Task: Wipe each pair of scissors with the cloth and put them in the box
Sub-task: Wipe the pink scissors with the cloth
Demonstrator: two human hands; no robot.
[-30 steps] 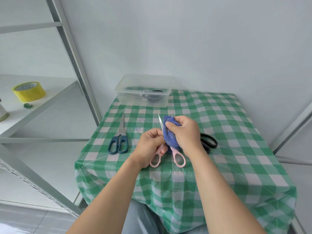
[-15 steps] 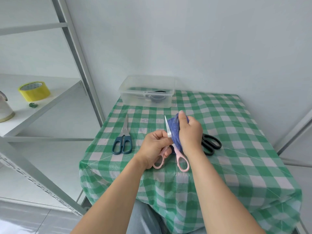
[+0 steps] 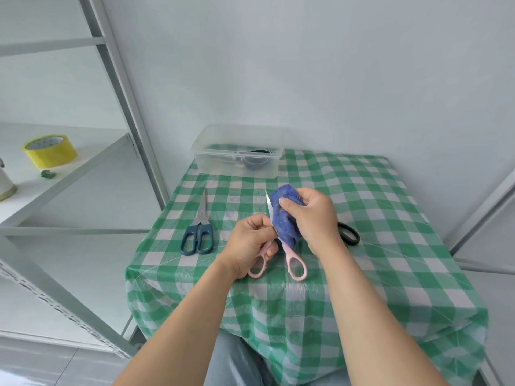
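With the left hand (image 3: pixel 252 243), gripping one handle of the pink scissors (image 3: pixel 287 253), sharp tip up. With the right hand (image 3: pixel 309 215), squeezing the blue cloth (image 3: pixel 284 221) round the blades, just over the counter (image 3: pixel 376 218). Left of the hands, lying flat: blue scissors (image 3: pixel 201 220). Peeking out behind the right hand: black scissors (image 3: pixel 342 226). Farther back, by the wall: clear box (image 3: pixel 211 162), something dark inside.
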